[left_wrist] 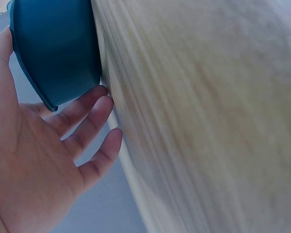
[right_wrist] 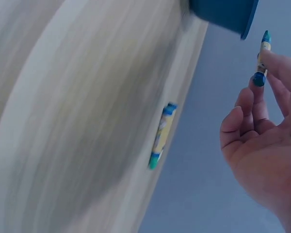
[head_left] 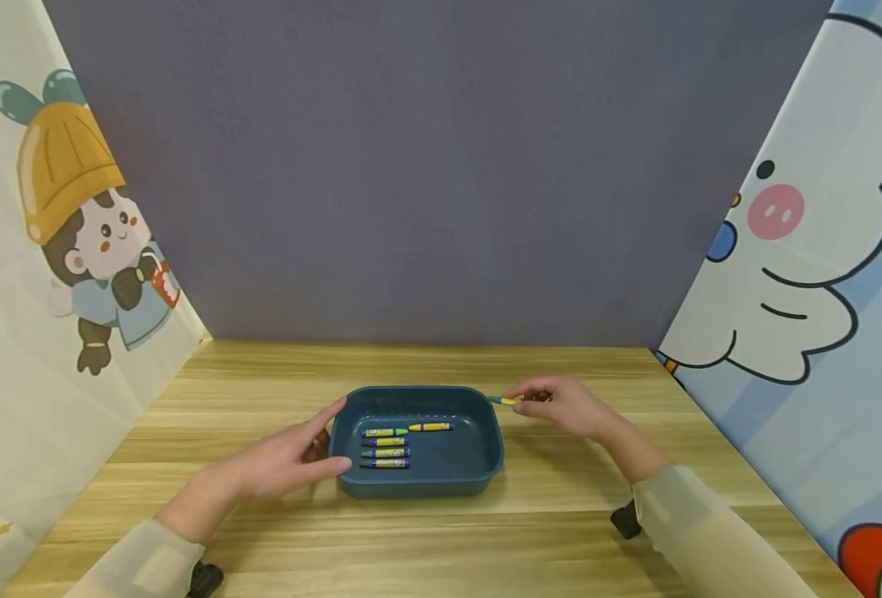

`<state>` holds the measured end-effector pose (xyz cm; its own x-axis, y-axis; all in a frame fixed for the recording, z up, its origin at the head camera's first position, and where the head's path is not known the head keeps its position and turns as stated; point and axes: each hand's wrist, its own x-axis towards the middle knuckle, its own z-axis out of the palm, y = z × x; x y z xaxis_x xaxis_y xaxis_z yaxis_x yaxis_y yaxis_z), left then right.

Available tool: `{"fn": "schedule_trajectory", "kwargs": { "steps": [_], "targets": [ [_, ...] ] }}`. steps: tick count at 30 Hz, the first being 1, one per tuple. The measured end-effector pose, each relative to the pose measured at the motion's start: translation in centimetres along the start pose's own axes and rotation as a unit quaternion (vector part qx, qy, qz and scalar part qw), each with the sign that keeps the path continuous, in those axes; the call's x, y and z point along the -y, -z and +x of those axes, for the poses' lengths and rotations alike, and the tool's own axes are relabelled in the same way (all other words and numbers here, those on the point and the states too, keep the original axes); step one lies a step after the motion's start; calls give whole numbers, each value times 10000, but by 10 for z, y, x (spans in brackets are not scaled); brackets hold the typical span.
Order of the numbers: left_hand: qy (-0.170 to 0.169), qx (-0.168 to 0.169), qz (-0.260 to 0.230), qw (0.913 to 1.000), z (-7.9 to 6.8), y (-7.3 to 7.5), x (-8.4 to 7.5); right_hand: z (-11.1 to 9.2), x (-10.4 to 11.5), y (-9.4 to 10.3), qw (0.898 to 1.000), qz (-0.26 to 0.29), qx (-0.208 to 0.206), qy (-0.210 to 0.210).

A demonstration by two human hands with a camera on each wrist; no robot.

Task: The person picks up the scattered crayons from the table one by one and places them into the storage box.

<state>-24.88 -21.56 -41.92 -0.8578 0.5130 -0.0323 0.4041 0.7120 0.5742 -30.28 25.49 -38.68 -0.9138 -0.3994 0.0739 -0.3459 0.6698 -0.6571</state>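
Two pale sleeves come in nearest to me, the left sleeve (head_left: 142,561) and the right sleeve (head_left: 717,536), over the wood-grain table (head_left: 561,531). The left hand (head_left: 272,461) spans the left end of a dark blue plastic box (head_left: 418,487), thumb and forefinger spread wide along its rim. The right hand (head_left: 564,407) pinches a green-tipped crayon (head_left: 502,400) between thumb and fingertips, lifted off the table just outside the box's far right corner.

From where I stand, the likeliest slip is at that corner: the grip is toward the crayon's back end, so if the tip catches the rim, it could swivel loose and drop outside. Let go too high, it might bounce and knock the neat row of crayons (head_left: 385,453) askew. A loose crayon (right_wrist: 162,136) lies on the table near that hand, and being round, it could roll if brushed.

The held crayon points leftward, tip toward the box and blue end back into the fingers. Its long axis runs roughly side to side, close to parallel with the box's long edge, dipping slightly toward the hand in my view.
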Motion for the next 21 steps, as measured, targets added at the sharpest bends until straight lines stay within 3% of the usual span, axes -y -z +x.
{"fn": "schedule_trajectory", "kwargs": {
  "steps": [14, 21],
  "targets": [
    [-77, -66, 10, 9999, -1, 0, -1, 18, 40, -23, 9971, 79, 246, 720],
    [-127, -79, 59, 9999, -1, 0, 0, 28, 57, -38, 9966, -3, 432, 701]
  ]
}}
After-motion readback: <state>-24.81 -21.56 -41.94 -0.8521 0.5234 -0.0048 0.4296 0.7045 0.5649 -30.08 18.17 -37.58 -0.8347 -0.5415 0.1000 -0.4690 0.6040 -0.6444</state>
